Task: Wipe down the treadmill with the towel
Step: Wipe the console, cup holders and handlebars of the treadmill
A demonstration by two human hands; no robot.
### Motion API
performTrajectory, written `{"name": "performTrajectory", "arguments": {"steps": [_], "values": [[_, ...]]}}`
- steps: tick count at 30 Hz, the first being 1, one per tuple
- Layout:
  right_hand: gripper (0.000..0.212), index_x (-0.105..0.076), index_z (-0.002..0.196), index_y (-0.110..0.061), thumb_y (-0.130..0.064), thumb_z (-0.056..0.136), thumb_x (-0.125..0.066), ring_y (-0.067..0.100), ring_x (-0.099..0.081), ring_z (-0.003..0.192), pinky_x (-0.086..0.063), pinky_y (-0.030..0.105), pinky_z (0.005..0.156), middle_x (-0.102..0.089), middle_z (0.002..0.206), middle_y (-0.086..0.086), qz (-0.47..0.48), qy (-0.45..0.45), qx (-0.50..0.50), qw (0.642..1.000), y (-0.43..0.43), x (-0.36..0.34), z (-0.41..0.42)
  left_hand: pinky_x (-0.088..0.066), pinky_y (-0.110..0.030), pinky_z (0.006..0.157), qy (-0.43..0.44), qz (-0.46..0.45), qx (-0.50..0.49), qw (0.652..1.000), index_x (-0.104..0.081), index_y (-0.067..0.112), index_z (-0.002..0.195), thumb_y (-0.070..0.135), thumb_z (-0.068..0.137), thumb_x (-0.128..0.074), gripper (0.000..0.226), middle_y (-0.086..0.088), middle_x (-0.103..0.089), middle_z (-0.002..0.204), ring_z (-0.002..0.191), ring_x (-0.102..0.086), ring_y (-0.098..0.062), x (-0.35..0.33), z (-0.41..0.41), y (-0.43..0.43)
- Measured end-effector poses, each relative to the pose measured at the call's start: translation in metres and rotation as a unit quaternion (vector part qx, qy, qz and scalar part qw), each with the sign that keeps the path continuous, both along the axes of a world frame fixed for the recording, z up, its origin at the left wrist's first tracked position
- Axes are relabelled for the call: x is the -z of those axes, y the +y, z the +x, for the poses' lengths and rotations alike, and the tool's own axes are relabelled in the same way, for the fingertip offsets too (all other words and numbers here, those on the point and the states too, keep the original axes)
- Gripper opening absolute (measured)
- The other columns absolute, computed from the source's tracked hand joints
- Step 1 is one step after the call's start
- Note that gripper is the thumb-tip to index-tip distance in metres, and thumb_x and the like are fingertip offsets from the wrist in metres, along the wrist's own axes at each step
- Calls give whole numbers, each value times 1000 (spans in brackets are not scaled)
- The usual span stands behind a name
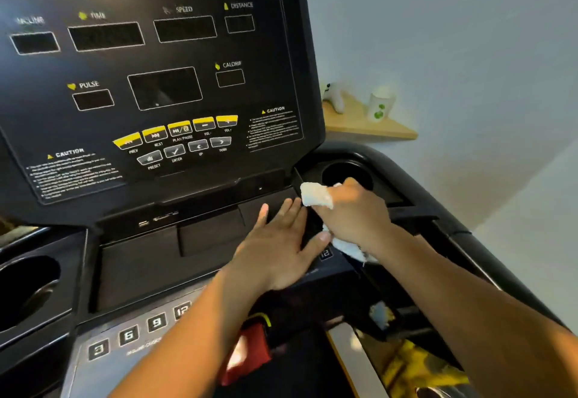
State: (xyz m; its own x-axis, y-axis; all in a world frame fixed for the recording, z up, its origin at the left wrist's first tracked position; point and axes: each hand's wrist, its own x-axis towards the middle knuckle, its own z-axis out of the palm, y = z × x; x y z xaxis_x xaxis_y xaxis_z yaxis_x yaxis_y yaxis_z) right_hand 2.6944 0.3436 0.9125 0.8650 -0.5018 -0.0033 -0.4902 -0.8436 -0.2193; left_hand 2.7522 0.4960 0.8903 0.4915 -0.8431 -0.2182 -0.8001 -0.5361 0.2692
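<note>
White towel point(316, 195): bunched in R hand point(353, 213), just beside L hand point(281, 249).
R hand: fingers curled round towel.
L hand: flat, fingers straight, over treadmill point(156, 85) console.

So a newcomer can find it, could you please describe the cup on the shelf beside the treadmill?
Start at the treadmill console; just past its right edge a wooden shelf hangs on the pale wall. Two white things stand on it: the cup is the right-hand one, straight-sided with green spots, unlike the rounded white figure to its left.
</note>
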Motion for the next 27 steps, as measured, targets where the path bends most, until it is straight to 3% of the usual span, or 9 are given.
{"name": "performTrajectory", "arguments": {"steps": [4, 6, 10, 13, 15, 18, 20, 24, 27], "values": [[34, -53, 124, -37, -44, 96, -35, 18, -57, 87, -42, 29, 65, -48, 120, 1, -2, -36, -114, 993, -13, 9, -28, 8, -38, 123, 12, -29, -40, 999, 5, 26, 158, 72, 87, 0, 85, 5, 11, 164, 148, 18, -6, 6, 2, -4], [34, -53, 123, -35, -45, 95, -38, 18, -58, 84, -39, 29, 64, -49, 117, 1, -34, -37, -125, 991, -21, 9, -20, 8, -37, 123, 2, -29, -67, 997, 6, 24, 158, 76, 83, 5, 91, 4, 13, 164, 148, 19, -8, 8, 3, -9], [42, -51, 129, -31, -50, 91, -48, 25, -60, 91, -39, 34, 70, -49, 115, 4, -64, -27, -125, 990, -21, 19, 22, 12, -35, 121, -20, -12, -93, 995, 16, 27, 155, 65, 92, 4, 75, 7, 18, 163, 147, 22, -7, 8, 3, -20], [45, -48, 131, -29, -53, 93, -47, 18, -57, 95, -33, 26, 70, -48, 122, 1, 4, -34, -142, 989, -33, 18, 8, 15, -29, 118, -40, -15, -95, 995, 13, 31, 156, 73, 91, 0, 78, 10, 15, 163, 147, 21, -5, 7, 0, -18], [43, -47, 132, -31, -52, 95, -45, 9, -45, 85, -28, 17, 66, -46, 123, -4, 15, -55, -217, 975, -41, 18, -20, 15, -28, 118, -53, 2, -101, 993, 8, 29, 157, 79, 84, 5, 89, 10, 16, 163, 146, 22, -3, 6, -1, -18], [39, -51, 127, -28, -49, 95, -46, 9, -43, 80, -33, 24, 70, -47, 117, -5, 30, -39, -225, 973, -56, 14, -17, 15, -25, 117, -81, 13, -108, 991, 4, 23, 158, 81, 80, 7, 97, 9, 14, 162, 146, 21, -2, 4, -4, -20], [39, -55, 124, -23, -49, 97, -42, 17, -55, 91, -42, 30, 76, -51, 119, -1, 30, -1, -187, 982, -56, 14, 10, 15, -23, 115, -92, 4, -110, 990, 2, 23, 158, 80, 81, 6, 96, 9, 11, 163, 146, 17, -1, 1, -6, -21], [41, -52, 131, -20, -42, 98, -42, 28, -59, 104, -42, 33, 72, -47, 130, 7, -7, -26, -120, 992, -42, 13, 47, 18, -18, 111, -101, -7, -117, 988, 0, 23, 157, 80, 80, 8, 97, 10, 9, 162, 144, 17, 1, -4, -8, -21], [45, -45, 137, -19, -39, 96, -51, 15, -54, 112, -46, 35, 90, -43, 130, 3, 109, 10, -181, 977, -44, 17, 32, 20, -16, 110, -89, -19, -114, 989, 3, 29, 157, 79, 85, 2, 87, 12, 9, 161, 143, 17, 2, -1, -7, -20]]}}
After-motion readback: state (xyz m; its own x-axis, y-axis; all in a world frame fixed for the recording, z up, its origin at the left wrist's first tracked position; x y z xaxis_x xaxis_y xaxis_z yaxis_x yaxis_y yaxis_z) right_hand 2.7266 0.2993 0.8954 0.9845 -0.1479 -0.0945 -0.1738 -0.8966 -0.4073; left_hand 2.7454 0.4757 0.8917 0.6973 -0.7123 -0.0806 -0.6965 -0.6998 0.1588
